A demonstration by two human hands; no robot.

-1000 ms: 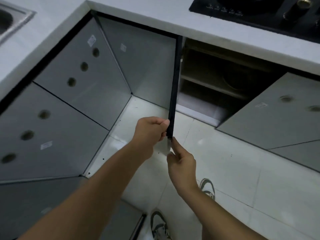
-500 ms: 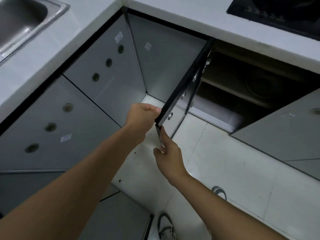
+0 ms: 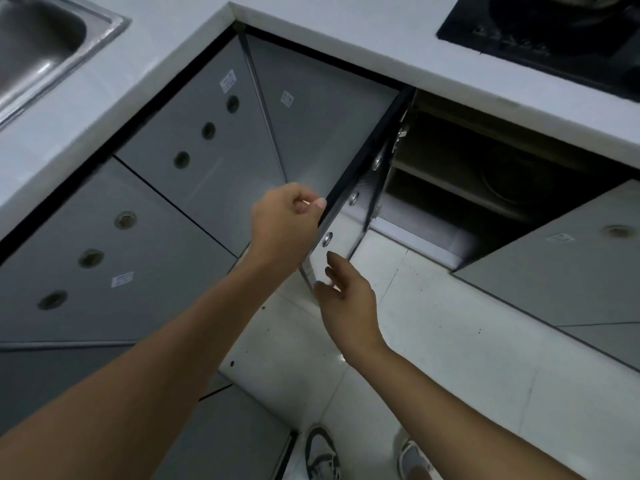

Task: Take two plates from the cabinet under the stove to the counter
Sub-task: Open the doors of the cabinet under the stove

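The grey cabinet door (image 3: 349,188) under the black stove (image 3: 554,32) stands swung out towards me. My left hand (image 3: 284,226) is closed on its dark free edge near the middle. My right hand (image 3: 346,299) touches the door's lower corner with fingers spread. Behind the door the cabinet (image 3: 467,174) is dark, with a shelf and a dim round shape on it; no plates can be made out. The white counter (image 3: 363,39) runs above.
A steel sink (image 3: 41,43) is set in the counter at the top left. Shut grey cabinet doors (image 3: 156,202) with round holes line the left side, another door (image 3: 571,258) the right. White floor tiles (image 3: 450,358) and my shoes (image 3: 322,452) lie below.
The door has swung further open to the left, showing its inner face. My view has shifted right and lower, bringing the sink in. My right hand's fingers have loosened from the door's corner.
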